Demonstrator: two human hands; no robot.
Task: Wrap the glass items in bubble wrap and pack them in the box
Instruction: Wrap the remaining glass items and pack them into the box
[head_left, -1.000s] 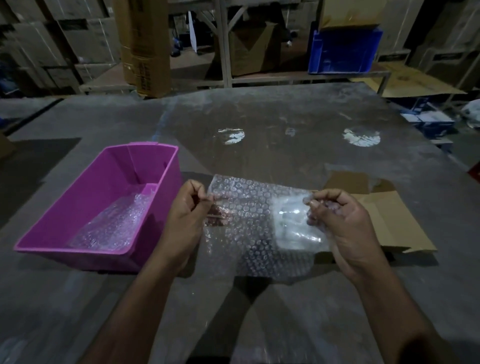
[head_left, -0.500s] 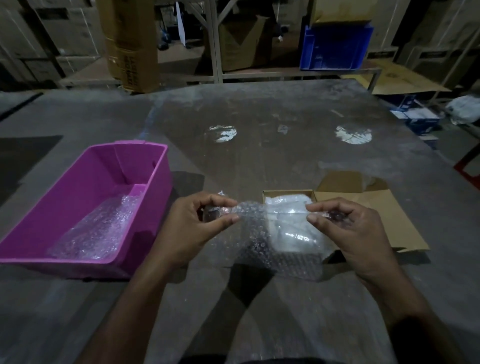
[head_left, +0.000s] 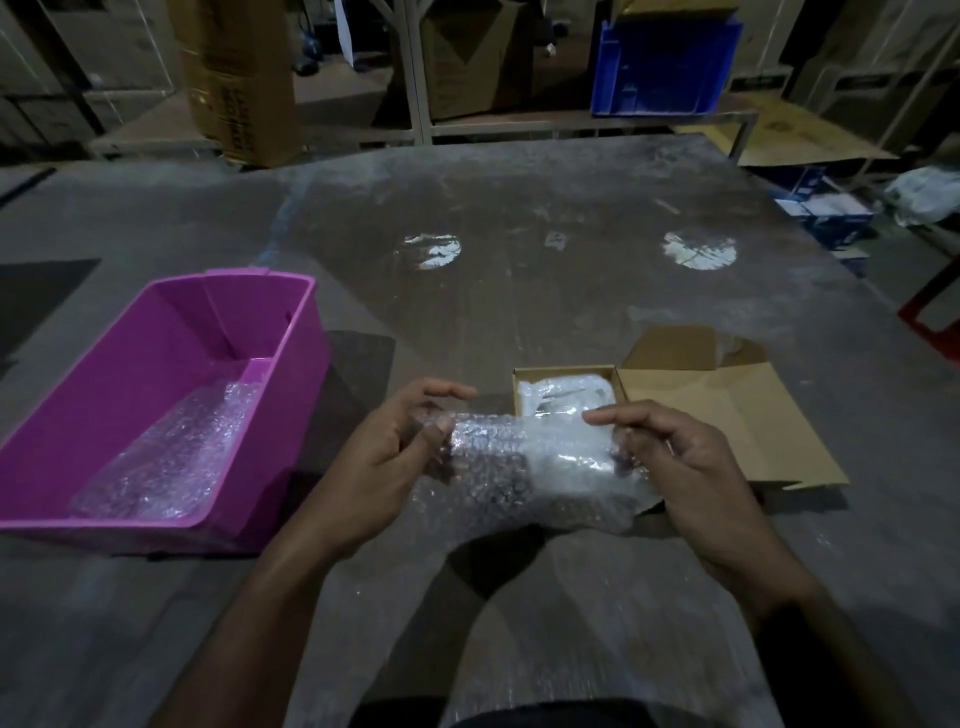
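Bubble-wrap sheet (head_left: 524, 467), flat and spread a second ago, is now rolled into a bundle held between both hands; left hand (head_left: 384, 462) grips its left end, right hand (head_left: 691, 467) pinches its right end. Cardboard box (head_left: 566, 375) sits just beyond the grip, already holding one wrapped item (head_left: 566, 397); judged: wrapping nearly complete, boxing next.

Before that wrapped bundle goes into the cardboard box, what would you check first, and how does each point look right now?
1. Both hands hold the bundle: ok. The left hand and right hand grip the ends of the bubble wrap bundle.
2. Glass fully covered: cannot tell; the wrap hides what is inside.
3. Wrap closed up: not ok; a loose edge hangs below the roll.
4. Cardboard box open: ok, its flap lies flat to the right.
5. Room in the box: cannot tell; a wrapped item already lies inside.
6. Spare wrap at hand: ok, some lies in the purple bin.
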